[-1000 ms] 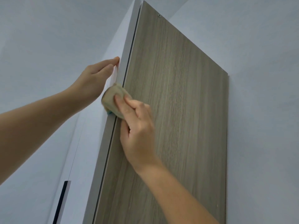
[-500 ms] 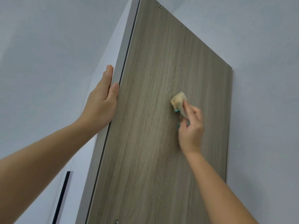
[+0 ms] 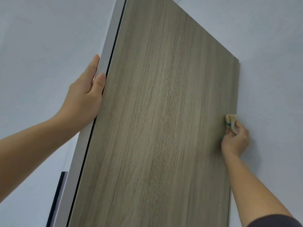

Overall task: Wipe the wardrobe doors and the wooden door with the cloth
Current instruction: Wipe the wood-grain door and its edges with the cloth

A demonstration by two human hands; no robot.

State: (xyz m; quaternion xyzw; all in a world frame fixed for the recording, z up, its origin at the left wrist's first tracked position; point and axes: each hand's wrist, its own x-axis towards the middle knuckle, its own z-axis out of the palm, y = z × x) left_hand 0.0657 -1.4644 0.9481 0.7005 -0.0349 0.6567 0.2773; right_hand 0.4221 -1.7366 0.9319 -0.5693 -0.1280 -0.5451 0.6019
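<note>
Beige cloth (image 3: 230,119) has slid right across the wooden door (image 3: 164,120), the right hand (image 3: 235,141) keeping a pinching grip.

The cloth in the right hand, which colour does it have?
Beige cloth with teal trim, seen in the head view.

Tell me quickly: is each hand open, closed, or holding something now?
Left hand: open, fingers straight, resting on the door's grey edge.
Right hand: closed round the cloth, pressed against the wooden door.
</note>
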